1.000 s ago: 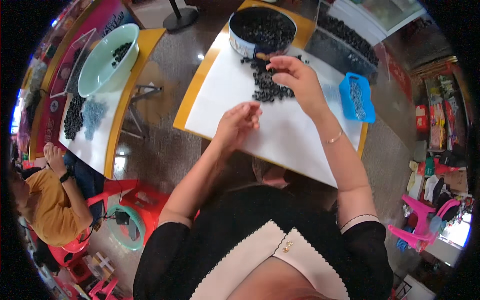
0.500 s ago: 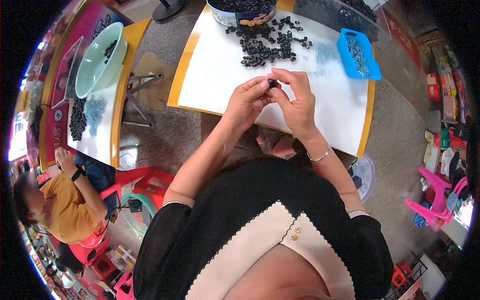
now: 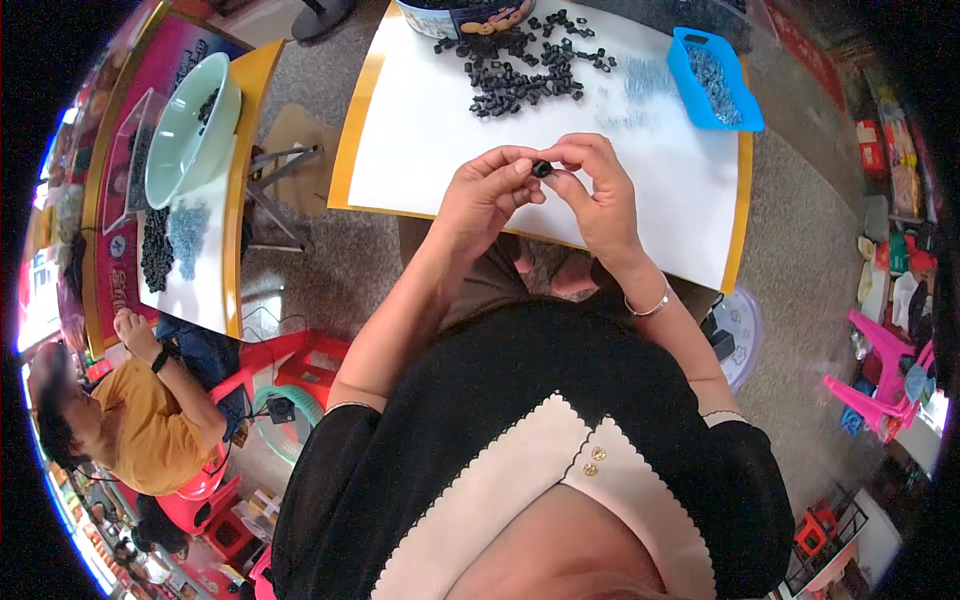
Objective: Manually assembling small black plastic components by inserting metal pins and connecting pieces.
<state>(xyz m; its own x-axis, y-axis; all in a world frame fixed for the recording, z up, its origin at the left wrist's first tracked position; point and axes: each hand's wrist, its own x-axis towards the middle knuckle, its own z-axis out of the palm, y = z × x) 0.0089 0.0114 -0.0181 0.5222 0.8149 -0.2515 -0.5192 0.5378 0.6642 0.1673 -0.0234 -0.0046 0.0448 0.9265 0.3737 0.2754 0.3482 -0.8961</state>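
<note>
A small black plastic piece [image 3: 542, 169] is pinched between my two hands above the near edge of the white-topped table [image 3: 400, 150]. My left hand [image 3: 488, 190] grips it from the left with thumb and forefinger. From the right, the thumb and fingertips of my right hand [image 3: 598, 190] close on it too. Beyond my hands lies a loose pile of similar black pieces [image 3: 525, 85]. To its right, many thin, small metal parts [image 3: 645, 85] are scattered on the white surface. Further right, a blue tray [image 3: 690, 55] holds more of these metal parts.
A printed tub [image 3: 465, 20] stands at the table's far edge. On the left, a second table [image 3: 215, 290] bears a pale green basin [image 3: 190, 150], black pieces and metal parts. A person in a mustard shirt [image 3: 160, 420] sits there. A pink stool [image 3: 880, 370] is at the right.
My view has shifted a little, so the table's contents sit higher in the picture. Both hands still hold the black piece, which appears slightly turned.
</note>
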